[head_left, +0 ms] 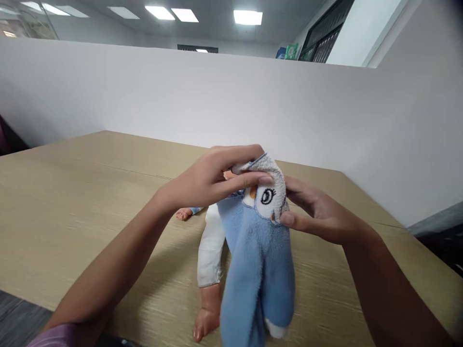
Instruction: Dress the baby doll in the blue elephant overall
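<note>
Both hands hold a soft blue doll garment (240, 260) with a white fluffy patch and an embroidered eye. My left hand (213, 176) pinches the white upper edge between thumb and fingers. Lower on the other side of the patch, my right hand (321, 212) grips the fabric, thumb in front and fingertips hidden behind it. Two blue tube-like parts hang down, one ending in a white cuff. Behind the garment lies a doll, mostly covered; its leg in white trousers (210, 250), a bare foot (208, 318) and a small hand (183, 213) show.
The wood-coloured table (90, 202) spreads out on both sides. A white partition (181, 96) rises along its far edge, and another wall (408, 144) stands at the right. A dark object (443, 241) is beyond the table's right edge.
</note>
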{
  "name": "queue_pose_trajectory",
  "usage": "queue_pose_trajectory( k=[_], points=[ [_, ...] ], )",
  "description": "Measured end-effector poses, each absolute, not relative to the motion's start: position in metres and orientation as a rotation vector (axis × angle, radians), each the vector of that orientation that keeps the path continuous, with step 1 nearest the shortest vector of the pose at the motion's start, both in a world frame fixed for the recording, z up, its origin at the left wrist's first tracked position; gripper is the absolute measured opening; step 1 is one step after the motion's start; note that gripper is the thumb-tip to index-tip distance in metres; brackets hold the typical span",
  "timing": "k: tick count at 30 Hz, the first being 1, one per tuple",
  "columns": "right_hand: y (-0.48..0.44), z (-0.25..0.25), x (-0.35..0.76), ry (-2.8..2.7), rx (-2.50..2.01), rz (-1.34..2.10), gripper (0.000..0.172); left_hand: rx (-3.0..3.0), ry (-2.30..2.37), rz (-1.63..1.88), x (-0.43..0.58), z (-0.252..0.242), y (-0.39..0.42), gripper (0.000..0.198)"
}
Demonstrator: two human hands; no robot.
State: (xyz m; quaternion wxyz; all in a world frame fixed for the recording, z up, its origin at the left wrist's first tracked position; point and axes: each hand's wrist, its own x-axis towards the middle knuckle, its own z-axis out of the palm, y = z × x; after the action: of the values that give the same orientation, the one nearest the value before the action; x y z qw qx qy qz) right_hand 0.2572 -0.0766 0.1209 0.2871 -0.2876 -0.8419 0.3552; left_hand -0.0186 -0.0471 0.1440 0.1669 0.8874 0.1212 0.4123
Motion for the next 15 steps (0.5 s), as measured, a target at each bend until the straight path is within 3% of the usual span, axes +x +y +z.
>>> queue_pose_trajectory(
  k=[10,15],
  points=[
    [-0.065,0.103,0.254,-1.979,-0.646,1.023,0.06,2.439,0.307,1.128,-0.014,0.132,-0.034,0.015],
    [-0.058,0.099,0.245,-1.908,-0.548,1.096,0.082,2.489,0.329,1.082,-0.017,0.132,-0.038,0.018]
  ],
)
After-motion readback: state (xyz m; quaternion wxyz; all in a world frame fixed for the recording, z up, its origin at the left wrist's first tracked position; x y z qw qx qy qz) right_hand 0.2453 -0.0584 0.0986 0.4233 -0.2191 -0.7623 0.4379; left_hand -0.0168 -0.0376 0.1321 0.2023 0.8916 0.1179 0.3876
